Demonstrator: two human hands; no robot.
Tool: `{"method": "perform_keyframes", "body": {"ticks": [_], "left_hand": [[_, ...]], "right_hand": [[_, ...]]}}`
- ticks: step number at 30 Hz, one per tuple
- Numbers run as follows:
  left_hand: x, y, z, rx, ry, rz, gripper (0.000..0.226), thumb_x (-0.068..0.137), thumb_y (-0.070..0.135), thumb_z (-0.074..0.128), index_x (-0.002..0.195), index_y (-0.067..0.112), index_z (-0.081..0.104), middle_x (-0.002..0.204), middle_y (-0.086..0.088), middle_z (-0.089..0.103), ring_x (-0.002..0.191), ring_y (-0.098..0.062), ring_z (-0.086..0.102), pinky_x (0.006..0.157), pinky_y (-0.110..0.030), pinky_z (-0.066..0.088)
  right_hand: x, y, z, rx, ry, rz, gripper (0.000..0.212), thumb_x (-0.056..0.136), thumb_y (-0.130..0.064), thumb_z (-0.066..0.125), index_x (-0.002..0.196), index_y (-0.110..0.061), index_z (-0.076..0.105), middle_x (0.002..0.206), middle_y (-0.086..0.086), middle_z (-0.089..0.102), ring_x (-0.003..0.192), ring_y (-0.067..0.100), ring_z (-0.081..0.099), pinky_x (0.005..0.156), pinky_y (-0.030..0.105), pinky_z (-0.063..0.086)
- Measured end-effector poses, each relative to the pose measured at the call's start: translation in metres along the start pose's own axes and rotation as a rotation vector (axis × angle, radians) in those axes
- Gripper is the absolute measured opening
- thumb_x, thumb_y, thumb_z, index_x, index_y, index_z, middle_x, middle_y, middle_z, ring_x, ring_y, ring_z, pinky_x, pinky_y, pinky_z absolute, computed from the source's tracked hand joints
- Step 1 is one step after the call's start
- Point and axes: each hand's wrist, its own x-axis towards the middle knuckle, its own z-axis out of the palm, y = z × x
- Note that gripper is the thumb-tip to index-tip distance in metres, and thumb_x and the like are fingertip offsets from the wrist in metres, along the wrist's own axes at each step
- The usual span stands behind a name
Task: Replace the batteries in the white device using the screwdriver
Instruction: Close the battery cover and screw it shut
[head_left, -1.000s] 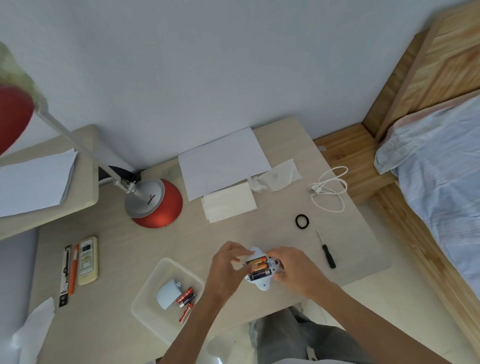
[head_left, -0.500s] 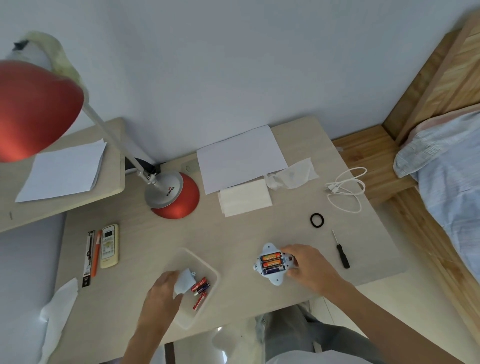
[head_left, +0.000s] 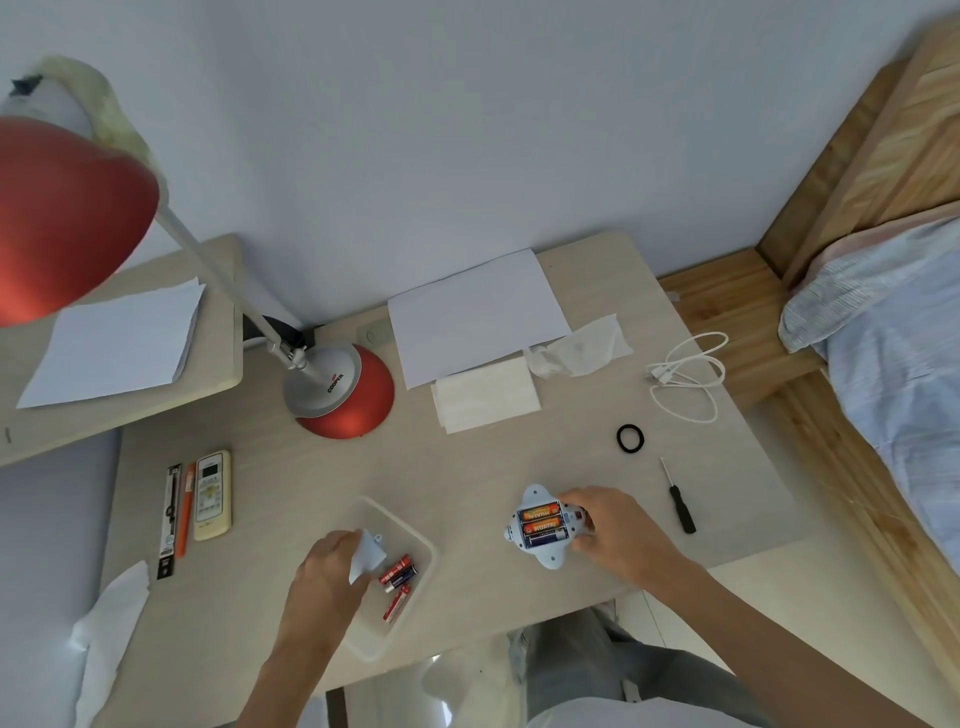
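The white device (head_left: 549, 556), three batteries (head_left: 540, 522) seated, is gripped on the table (head_left: 467, 467) by the right hand (head_left: 618, 535), while the left hand (head_left: 324, 569), withdrawn from it, is now closed around the cover (head_left: 368, 555) in the tray (head_left: 400, 519), so refitting is judged next.

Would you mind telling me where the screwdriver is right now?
In the head view, the screwdriver lies on the table, right of the right hand holding the white device and just nearer the person than the black ring.
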Motion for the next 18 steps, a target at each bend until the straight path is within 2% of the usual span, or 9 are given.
{"method": "perform_keyframes", "body": {"ticks": [3,7,10,13,15,18], "left_hand": [[-0.007,0.024,-0.023,-0.005,0.019,0.014,0.046,0.076,0.022,0.092,0.119,0.018,0.076,0.110,0.002,0.075,0.094,-0.022,0.071,0.081,-0.035,0.060],[-0.014,0.078,-0.050,-0.064,0.034,0.156,0.040,0.070,0.022,0.090,0.107,0.028,0.076,0.101,0.013,0.071,0.088,-0.016,0.069,0.074,-0.029,0.056],[-0.010,0.127,-0.051,-0.167,0.017,0.313,0.052,0.071,0.021,0.091,0.121,0.024,0.075,0.116,0.012,0.071,0.101,-0.010,0.068,0.089,-0.025,0.055],[0.002,0.169,-0.032,-0.274,-0.028,0.382,0.057,0.076,0.022,0.090,0.131,0.021,0.073,0.125,0.009,0.070,0.109,-0.008,0.065,0.100,-0.024,0.051],[0.008,0.196,-0.018,-0.329,-0.070,0.391,0.056,0.075,0.019,0.088,0.130,0.019,0.073,0.124,0.007,0.071,0.107,-0.009,0.066,0.097,-0.022,0.051],[0.014,0.219,-0.002,-0.383,-0.134,0.385,0.056,0.075,0.025,0.086,0.129,0.020,0.073,0.126,0.008,0.071,0.107,-0.011,0.067,0.093,-0.019,0.050]], "right_hand": [[0.001,0.002,0.002,0.002,0.000,0.009,0.043,0.088,-0.027,0.078,0.129,-0.032,0.065,0.110,-0.014,0.071,0.099,0.005,0.067,0.092,0.027,0.060],[0.001,0.002,0.006,0.002,0.002,0.021,0.045,0.089,-0.029,0.079,0.131,-0.034,0.064,0.113,-0.015,0.070,0.101,0.004,0.066,0.095,0.024,0.058],[0.001,0.001,0.007,0.018,0.007,0.015,0.043,0.088,-0.027,0.079,0.128,-0.035,0.065,0.110,-0.017,0.070,0.098,0.000,0.064,0.093,0.022,0.057],[0.002,0.002,0.008,0.004,0.015,0.018,0.044,0.086,-0.026,0.077,0.127,-0.036,0.065,0.107,-0.018,0.069,0.095,-0.001,0.063,0.089,0.016,0.052],[0.002,0.003,0.009,-0.002,0.031,0.022,0.045,0.083,-0.026,0.076,0.125,-0.035,0.066,0.103,-0.018,0.067,0.090,-0.001,0.059,0.082,0.012,0.044],[0.002,0.001,0.007,0.011,0.035,0.034,0.035,0.081,-0.022,0.073,0.114,-0.033,0.067,0.095,-0.017,0.063,0.084,0.001,0.055,0.077,0.015,0.040]]}}
